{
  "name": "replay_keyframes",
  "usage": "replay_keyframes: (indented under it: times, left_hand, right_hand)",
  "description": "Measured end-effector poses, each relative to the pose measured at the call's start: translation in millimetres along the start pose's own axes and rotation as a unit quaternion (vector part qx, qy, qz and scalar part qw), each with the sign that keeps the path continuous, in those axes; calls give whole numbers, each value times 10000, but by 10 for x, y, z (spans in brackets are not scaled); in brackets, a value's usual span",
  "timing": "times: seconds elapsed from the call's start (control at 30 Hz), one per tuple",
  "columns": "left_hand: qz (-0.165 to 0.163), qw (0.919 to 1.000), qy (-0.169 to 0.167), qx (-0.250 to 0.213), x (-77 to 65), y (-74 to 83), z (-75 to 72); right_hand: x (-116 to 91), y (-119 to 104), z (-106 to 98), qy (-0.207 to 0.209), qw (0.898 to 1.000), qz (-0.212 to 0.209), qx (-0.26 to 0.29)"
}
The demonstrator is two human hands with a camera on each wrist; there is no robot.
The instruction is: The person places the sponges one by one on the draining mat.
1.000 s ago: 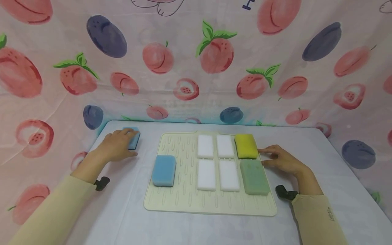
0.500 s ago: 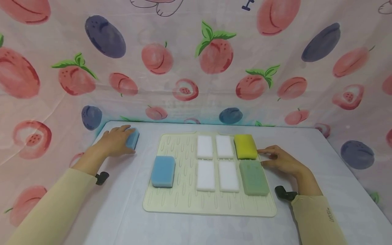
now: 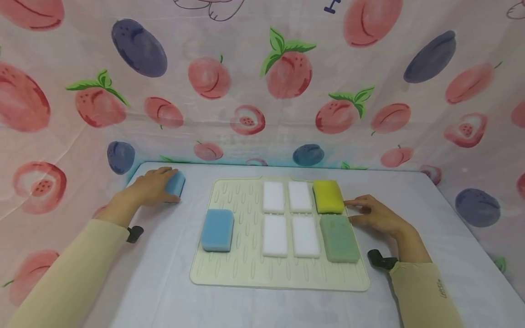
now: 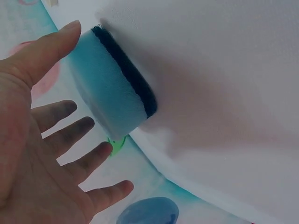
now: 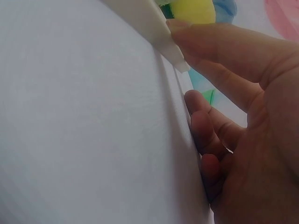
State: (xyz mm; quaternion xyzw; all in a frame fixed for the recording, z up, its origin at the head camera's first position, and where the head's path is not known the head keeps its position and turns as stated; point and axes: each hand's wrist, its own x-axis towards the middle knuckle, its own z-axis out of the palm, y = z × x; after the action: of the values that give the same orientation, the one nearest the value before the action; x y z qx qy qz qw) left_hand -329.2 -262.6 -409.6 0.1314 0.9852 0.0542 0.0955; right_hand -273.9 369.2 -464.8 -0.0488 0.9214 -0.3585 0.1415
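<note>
At the table's far left my left hand (image 3: pixel 151 187) reaches around a blue sponge (image 3: pixel 175 186). The left wrist view shows this sponge (image 4: pixel 105 84) with a dark scouring layer, and the fingers of the left hand (image 4: pixel 42 154) spread loosely beside it, thumb near one end. Whether the skin touches it I cannot tell. At the right edge of a cream ribbed mat (image 3: pixel 246 273), my right hand (image 3: pixel 379 216) touches the rim with forefinger and thumb; the other fingers bend under the palm. In the right wrist view the thumb of the right hand (image 5: pixel 252 98) meets the mat edge (image 5: pixel 145 23).
On the mat lie a second blue sponge (image 3: pixel 217 230), several white sponge blocks, one of them nearest the front middle (image 3: pixel 275 235), a yellow sponge (image 3: pixel 328 196) and a green sponge (image 3: pixel 339 238). A fruit-patterned cloth (image 3: pixel 254 82) rises behind the white table (image 3: pixel 164 296).
My left hand has moved a little left and away from me, its fingers shifting from over the sponge to around its left and far sides. The right hand has stayed at the mat.
</note>
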Motion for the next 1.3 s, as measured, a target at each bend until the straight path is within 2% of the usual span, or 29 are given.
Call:
replay_keyframes:
  times: [0.37, 0.7, 1.3]
  left_hand:
    - [309, 9989, 49, -341, 42, -72, -5]
    - [149, 9988, -146, -437, 75, -78, -9]
    - [165, 9993, -50, -344, 102, -94, -3]
  right_hand:
    - [-1, -10, 6, 26, 10000, 51, -36]
    - [3, -17, 15, 13, 9999, 125, -30]
    - [9, -4, 19, 16, 9998, 183, 5]
